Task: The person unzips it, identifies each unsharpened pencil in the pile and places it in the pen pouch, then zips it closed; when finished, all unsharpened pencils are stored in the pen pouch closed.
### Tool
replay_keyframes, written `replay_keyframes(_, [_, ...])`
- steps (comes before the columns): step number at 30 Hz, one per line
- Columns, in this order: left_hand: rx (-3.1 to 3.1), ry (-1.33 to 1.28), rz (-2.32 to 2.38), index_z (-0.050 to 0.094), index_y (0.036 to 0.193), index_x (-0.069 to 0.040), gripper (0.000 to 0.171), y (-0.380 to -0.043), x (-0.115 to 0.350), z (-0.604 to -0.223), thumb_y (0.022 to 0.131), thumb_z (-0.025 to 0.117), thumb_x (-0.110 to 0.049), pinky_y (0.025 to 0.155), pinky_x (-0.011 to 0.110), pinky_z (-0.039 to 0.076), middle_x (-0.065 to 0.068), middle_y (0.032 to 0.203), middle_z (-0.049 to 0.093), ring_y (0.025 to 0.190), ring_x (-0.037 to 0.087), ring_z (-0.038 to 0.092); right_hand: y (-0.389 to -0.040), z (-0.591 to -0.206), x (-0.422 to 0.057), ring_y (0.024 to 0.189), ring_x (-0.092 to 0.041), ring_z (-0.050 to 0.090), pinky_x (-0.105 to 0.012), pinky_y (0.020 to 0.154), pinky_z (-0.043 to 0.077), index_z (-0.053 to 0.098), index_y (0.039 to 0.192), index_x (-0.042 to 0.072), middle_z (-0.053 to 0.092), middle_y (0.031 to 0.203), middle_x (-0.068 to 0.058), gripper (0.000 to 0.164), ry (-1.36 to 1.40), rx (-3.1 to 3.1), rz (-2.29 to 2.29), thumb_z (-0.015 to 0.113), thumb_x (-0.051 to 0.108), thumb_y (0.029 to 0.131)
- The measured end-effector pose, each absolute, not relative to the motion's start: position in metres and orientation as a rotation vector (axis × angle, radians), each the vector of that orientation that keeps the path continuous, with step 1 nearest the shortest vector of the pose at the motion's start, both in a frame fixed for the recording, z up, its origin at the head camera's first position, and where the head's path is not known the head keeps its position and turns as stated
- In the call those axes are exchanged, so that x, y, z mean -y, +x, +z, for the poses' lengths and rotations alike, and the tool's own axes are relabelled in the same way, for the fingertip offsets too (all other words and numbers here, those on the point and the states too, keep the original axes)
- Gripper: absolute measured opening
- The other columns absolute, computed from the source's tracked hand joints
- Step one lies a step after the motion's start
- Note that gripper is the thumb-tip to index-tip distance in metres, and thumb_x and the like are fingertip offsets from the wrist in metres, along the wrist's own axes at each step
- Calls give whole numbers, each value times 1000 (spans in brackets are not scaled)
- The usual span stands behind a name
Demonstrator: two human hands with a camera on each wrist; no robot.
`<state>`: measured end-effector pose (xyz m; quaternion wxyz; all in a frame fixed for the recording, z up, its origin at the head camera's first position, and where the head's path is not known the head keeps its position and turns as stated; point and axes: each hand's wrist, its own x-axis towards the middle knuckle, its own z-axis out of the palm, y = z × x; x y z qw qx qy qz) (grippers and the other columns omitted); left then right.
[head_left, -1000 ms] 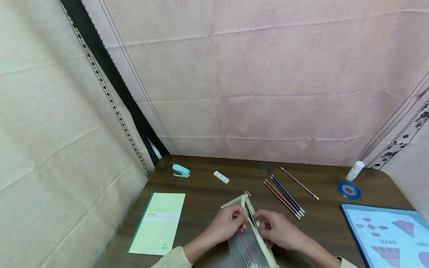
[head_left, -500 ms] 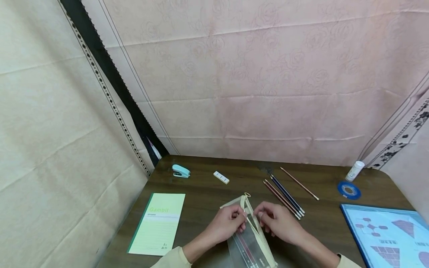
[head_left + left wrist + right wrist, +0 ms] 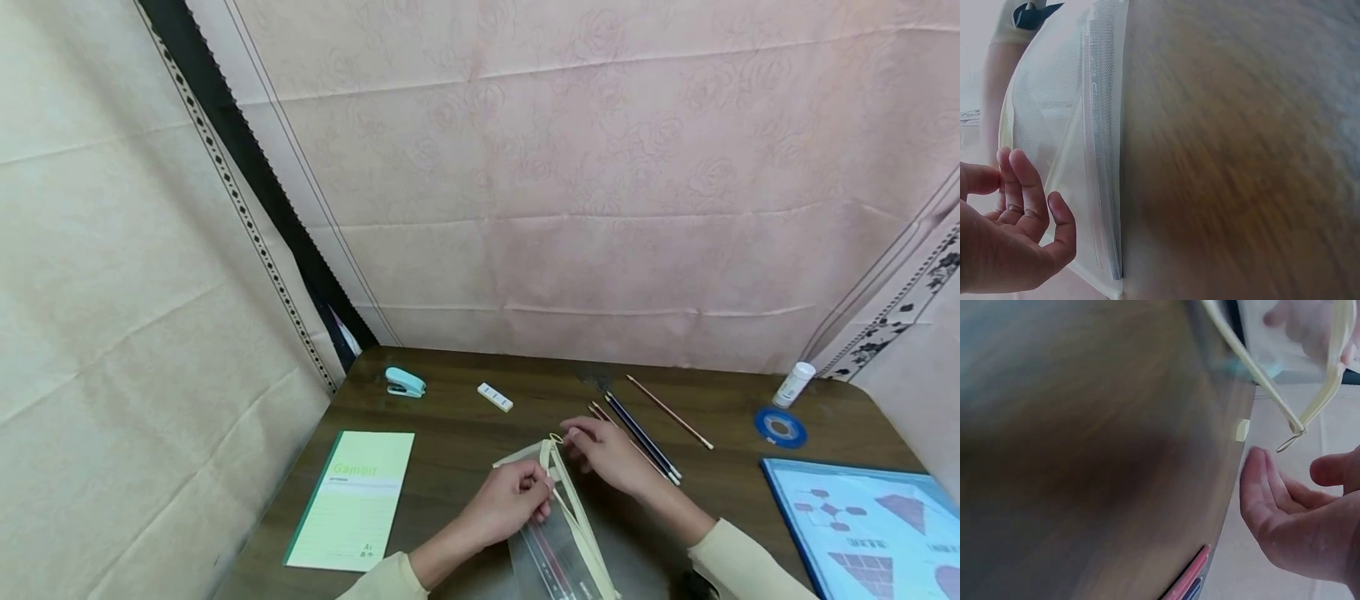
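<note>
A see-through mesh pencil case [image 3: 525, 552] with cream edging stands on the table in front of me, its zip side up and parted near the far end. Several pencils [image 3: 553, 568] show through its side. My left hand [image 3: 516, 498] pinches the upper edge of the case between thumb and fingers. At the far end, my right hand [image 3: 606, 454] is by the zip's pull ring [image 3: 1290, 442]. In the right wrist view its thumb and fingers are spread apart, with the ring just off the fingertips.
Behind my right hand lie several dark pencils [image 3: 637, 433] and a lone pencil [image 3: 671, 412]. A notebook [image 3: 352, 500] is at left, with a stapler [image 3: 406, 382] and an eraser [image 3: 495, 397] farther back. Blue tape [image 3: 781, 427], a glue stick [image 3: 795, 385] and a blue-edged board [image 3: 862, 517] are at right.
My right hand has left the case's right edge and moved away from me to the pull ring at the far end. My left hand keeps its pinch in the same place.
</note>
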<state>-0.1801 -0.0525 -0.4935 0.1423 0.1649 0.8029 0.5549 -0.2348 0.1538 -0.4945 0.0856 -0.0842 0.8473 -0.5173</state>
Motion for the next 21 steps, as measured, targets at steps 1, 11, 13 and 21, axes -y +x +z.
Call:
replay_keyframes(1, [-2314, 479, 1603, 64, 83, -15, 19, -180, 52, -494, 96, 57, -27, 56, 23, 50, -3, 67, 66, 60, 8, 63, -238, -495, -152, 82, -23, 67, -35, 66, 57, 62, 122, 7, 68, 100, -12, 27, -258, -2493, -1563, 49, 18, 101])
replay_keyframes(11, [-2327, 484, 1579, 64, 83, -13, 20, -183, 51, -493, 96, 56, -26, 56, 23, 51, -2, 66, 66, 59, 8, 63, -248, -488, -143, 69, -24, 68, -35, 63, 58, 68, 103, 2, 70, 84, -14, 15, -296, -2480, -1701, 63, 9, 92])
replay_keyframes(13, [-2314, 494, 1561, 64, 84, -13, 19, -183, 53, -493, 96, 57, -26, 56, 24, 51, -2, 67, 66, 60, 8, 64, -247, -485, -144, 71, -27, 69, -36, 64, 59, 70, 100, 4, 71, 83, -15, 12, -325, -2479, -1720, 65, 10, 91])
replay_keyframes(21, [-2424, 779, 1172, 64, 81, -25, 21, -198, 70, -478, 95, 57, -39, 49, 22, 44, -8, 64, 66, 56, 5, 60, -238, -479, -147, 77, -28, 71, -36, 68, 59, 72, 95, 20, 73, 86, -8, 9, -474, -2522, -1678, 66, 15, 91])
